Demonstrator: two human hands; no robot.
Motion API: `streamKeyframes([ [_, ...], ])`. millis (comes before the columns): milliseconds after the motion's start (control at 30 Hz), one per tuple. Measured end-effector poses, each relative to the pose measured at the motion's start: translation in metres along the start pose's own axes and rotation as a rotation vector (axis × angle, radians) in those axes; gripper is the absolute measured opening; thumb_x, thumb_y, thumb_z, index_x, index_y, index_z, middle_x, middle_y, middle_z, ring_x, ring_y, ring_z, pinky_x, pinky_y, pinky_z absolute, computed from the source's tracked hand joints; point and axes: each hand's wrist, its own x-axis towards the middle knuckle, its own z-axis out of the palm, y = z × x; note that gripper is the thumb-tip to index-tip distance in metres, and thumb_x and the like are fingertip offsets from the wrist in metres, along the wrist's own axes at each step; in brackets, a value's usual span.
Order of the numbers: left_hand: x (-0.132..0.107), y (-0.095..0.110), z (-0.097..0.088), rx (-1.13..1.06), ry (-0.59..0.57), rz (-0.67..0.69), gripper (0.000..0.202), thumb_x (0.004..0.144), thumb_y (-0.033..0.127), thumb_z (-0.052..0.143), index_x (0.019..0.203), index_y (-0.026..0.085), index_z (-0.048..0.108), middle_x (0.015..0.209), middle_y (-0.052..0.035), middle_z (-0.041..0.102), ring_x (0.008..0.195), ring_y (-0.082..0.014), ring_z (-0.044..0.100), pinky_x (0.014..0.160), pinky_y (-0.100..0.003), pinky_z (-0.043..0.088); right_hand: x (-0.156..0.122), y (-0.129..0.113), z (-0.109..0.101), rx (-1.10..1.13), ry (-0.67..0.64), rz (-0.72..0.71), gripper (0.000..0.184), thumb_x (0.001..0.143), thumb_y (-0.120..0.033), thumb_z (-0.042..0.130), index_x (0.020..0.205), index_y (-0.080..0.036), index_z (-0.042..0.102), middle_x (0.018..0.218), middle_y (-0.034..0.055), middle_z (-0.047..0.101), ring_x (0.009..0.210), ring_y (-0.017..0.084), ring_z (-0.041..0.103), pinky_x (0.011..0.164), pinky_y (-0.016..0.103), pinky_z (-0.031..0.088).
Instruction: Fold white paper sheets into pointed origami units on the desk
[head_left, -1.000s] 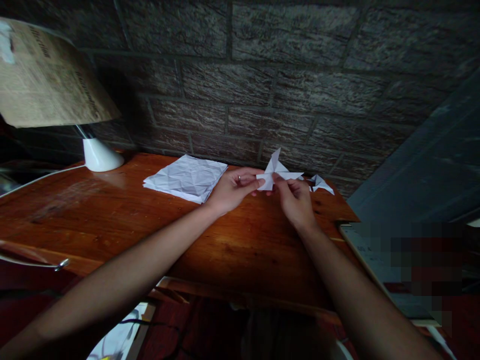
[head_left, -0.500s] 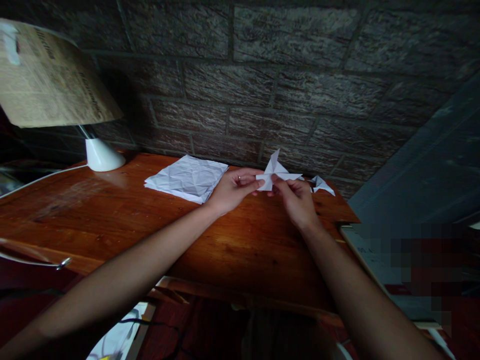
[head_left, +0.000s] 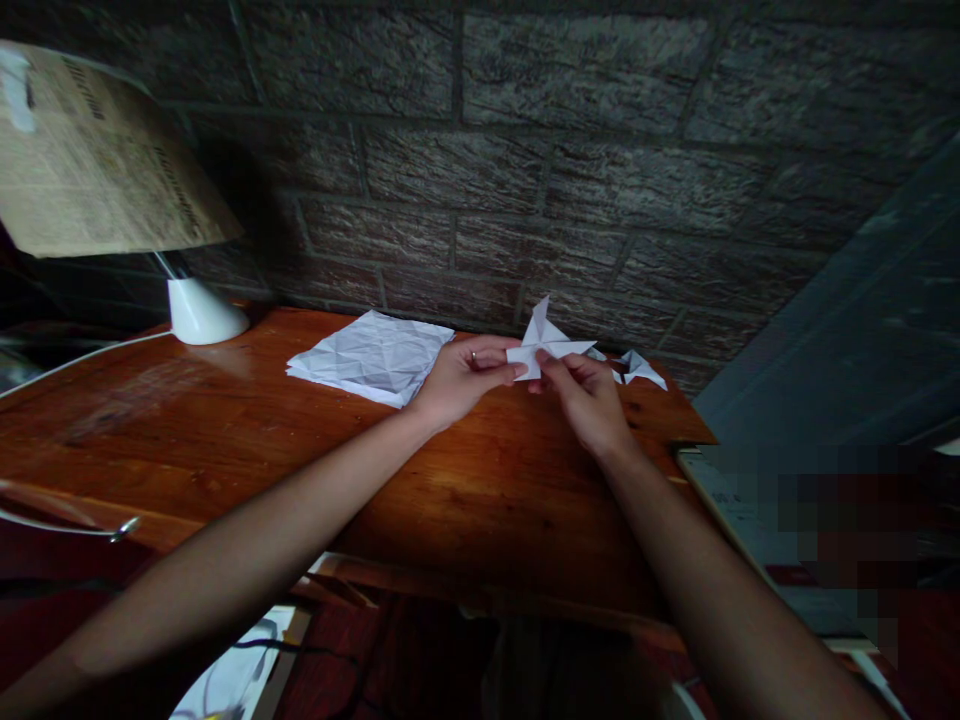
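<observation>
Left hand (head_left: 459, 382): fingers pinched on the left edge of the folded paper figure (head_left: 541, 346) | Right hand (head_left: 586, 398): fingers pinched on its lower middle | Figure: white, creased, pointed flaps up and sideways, held just above the far edge of the bench (head_left: 300, 440) | Creased paper sheet (head_left: 373, 356): flat, left of hands.

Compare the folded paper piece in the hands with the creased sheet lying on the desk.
The folded paper piece is pinched above the desk between the left hand and right hand; the creased sheet lies on the wood, just beside the left hand. The folded piece has pointed flaps sticking up and out; the sheet is spread nearly flat, roughly square. The piece looks smaller than the sheet. Both are white, creased paper.
</observation>
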Motion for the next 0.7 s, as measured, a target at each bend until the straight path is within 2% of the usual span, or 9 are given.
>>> streamKeyframes([
  [200, 0.0004, -0.0007, -0.0006, -0.007, 0.037, -0.032, 0.035, 0.065, 0.028, 0.085, 0.096, 0.017, 0.075, 0.077, -0.0012, 0.074, 0.068, -0.0113, 0.062, 0.073, -0.029, 0.051, 0.0013, 0.0009, -0.0032, 0.063, -0.097, 0.031, 0.032, 0.075, -0.051, 0.075, 0.069, -0.020, 0.070, 0.067, 0.0015, 0.071, 0.061, 0.013, 0.062, 0.065, 0.028, 0.050],
  [367, 0.0004, -0.0023, -0.0009, -0.023, 0.045, -0.050, 0.034, 0.065, 0.027, 0.084, 0.097, 0.017, 0.075, 0.078, -0.0016, 0.074, 0.069, -0.0114, 0.062, 0.075, -0.030, 0.050, 0.0031, 0.0027, -0.0047, 0.115, -0.108, 0.050, 0.026, 0.074, -0.047, 0.077, 0.071, -0.021, 0.072, 0.068, 0.0008, 0.072, 0.061, 0.012, 0.062, 0.064, 0.027, 0.050],
  [700, 0.0010, -0.0048, -0.0026, -0.039, 0.056, -0.074, 0.037, 0.064, 0.026, 0.084, 0.099, 0.016, 0.075, 0.082, -0.0038, 0.075, 0.068, -0.0108, 0.061, 0.072, -0.029, 0.049, 0.0013, 0.0018, -0.0022, 0.080, -0.099, 0.038, 0.029, 0.076, -0.049, 0.074, 0.070, -0.020, 0.073, 0.067, 0.0019, 0.073, 0.059, 0.012, 0.064, 0.059, 0.026, 0.049],
])
